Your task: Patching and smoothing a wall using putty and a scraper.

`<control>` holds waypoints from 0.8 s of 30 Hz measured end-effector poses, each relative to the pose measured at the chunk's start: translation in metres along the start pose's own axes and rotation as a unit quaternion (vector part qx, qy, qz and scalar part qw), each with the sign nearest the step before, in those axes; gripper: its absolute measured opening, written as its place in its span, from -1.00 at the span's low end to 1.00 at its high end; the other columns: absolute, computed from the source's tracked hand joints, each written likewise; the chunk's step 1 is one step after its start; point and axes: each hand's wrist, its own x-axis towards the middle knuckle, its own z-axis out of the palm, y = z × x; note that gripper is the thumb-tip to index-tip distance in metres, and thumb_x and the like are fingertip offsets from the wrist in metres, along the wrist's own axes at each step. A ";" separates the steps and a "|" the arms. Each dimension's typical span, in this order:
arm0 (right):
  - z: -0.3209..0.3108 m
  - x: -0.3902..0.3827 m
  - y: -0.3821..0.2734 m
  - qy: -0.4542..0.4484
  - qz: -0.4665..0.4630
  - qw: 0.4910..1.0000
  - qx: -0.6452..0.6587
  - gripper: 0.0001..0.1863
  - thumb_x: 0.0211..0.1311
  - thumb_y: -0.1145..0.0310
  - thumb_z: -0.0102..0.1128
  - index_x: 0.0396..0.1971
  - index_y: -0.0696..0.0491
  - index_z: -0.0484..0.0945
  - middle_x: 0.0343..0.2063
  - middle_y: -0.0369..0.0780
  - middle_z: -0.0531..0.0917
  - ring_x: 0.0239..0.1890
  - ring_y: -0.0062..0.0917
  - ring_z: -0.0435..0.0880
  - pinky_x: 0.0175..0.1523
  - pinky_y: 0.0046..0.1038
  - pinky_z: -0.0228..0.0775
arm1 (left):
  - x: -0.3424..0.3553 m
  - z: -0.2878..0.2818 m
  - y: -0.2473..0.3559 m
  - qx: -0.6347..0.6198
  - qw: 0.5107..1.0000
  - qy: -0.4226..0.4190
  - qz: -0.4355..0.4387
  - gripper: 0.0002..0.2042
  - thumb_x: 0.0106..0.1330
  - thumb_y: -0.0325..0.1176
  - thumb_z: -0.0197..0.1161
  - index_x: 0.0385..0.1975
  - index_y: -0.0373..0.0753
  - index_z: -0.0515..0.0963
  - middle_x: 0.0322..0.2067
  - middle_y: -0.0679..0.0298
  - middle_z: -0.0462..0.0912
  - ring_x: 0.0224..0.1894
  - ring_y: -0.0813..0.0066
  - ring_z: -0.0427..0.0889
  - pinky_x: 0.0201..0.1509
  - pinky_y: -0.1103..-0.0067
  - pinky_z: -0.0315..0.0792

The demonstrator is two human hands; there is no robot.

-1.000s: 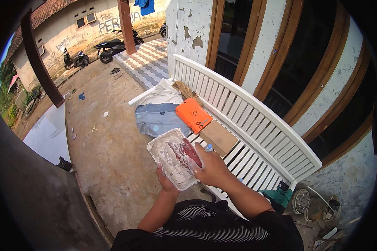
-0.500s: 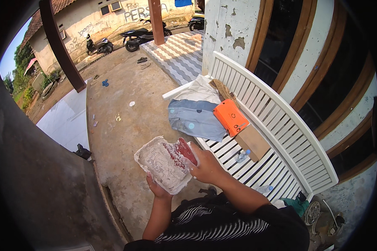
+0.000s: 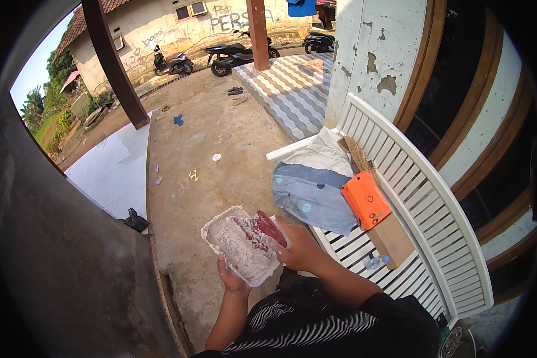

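Observation:
In front of my body my left hand (image 3: 233,279) holds a white, crusted tub (image 3: 206,231) by its near left side, thumb up along the wall. The tub is tilted, and thick whitish paste (image 3: 235,247), like wall putty, covers its inside. My right hand (image 3: 300,249) is closed round a flat red scraper (image 3: 269,229), smeared with the same paste. The scraper lies over the tub's right part, its edge against the paste. My right fingers are partly hidden behind the scraper and the tub rim.
To the right stands a white slatted bench (image 3: 411,173) bearing a grey-and-white sack (image 3: 310,191), an orange box (image 3: 366,200), a brown carton (image 3: 392,238) and a plastic bottle (image 3: 376,262). A dark wall (image 3: 59,256) rises at left. Motorcycles (image 3: 241,56) stand far off.
The surroundings have shifted right and slightly down in the picture as my view turned left. Both hands keep their hold, and the scraper stays over the tub's right part.

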 end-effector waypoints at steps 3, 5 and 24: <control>-0.014 0.049 0.021 -0.037 -0.015 0.999 0.011 -0.46 0.16 0.24 0.11 0.08 0.23 0.30 -0.49 0.09 0.60 -0.39 0.03 0.58 -0.28 -0.10 0.40 | 0.061 0.015 -0.008 -0.009 1.000 0.000 -0.017 -0.29 0.26 0.17 -0.12 0.30 -0.20 0.13 0.21 0.11 0.32 0.21 0.09 0.35 0.28 0.22 0.25; -0.030 0.083 0.034 -0.032 -0.005 0.999 -0.001 -0.47 0.16 0.25 0.11 0.07 0.23 0.30 -0.49 0.09 0.59 -0.39 0.03 0.58 -0.28 -0.10 0.39 | 0.102 0.023 -0.012 -0.013 0.999 0.000 -0.032 -0.29 0.26 0.17 -0.12 0.30 -0.20 0.13 0.21 0.11 0.32 0.20 0.10 0.36 0.28 0.22 0.26; -0.057 0.361 0.158 0.058 0.120 0.991 0.010 -0.46 0.14 0.32 0.12 0.10 0.21 0.27 -0.42 0.11 0.59 -0.31 0.03 0.56 -0.21 -0.12 0.38 | 0.461 0.000 -0.017 -0.058 0.978 -0.135 -0.146 -0.33 0.29 0.13 -0.15 0.30 -0.20 0.14 0.21 0.09 0.33 0.21 0.08 0.36 0.28 0.19 0.26</control>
